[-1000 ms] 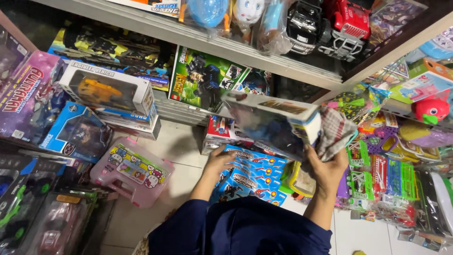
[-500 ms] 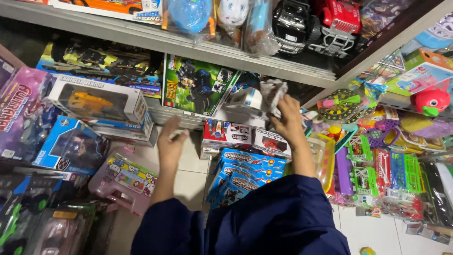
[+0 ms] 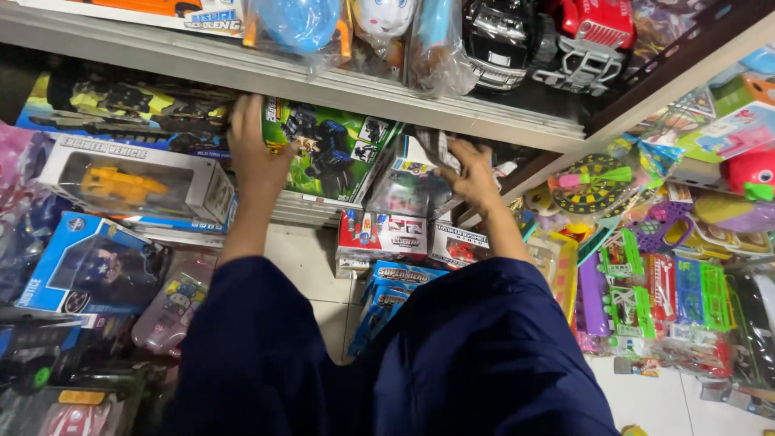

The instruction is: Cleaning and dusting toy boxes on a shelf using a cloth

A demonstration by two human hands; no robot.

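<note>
Left hand [image 3: 257,153]: up from the blue boxes on the floor, now against the left edge of the green toy box [image 3: 331,149] under the shelf [image 3: 484,113].
Right hand [image 3: 468,169]: no longer out in the open with the clear-windowed box [image 3: 408,190]; now pushing it in under the shelf, beside the green toy box.

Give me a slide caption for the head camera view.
Left hand on green cardboard toy-truck box, right hand on clear-fronted toy box, under a grey shelf.
</note>
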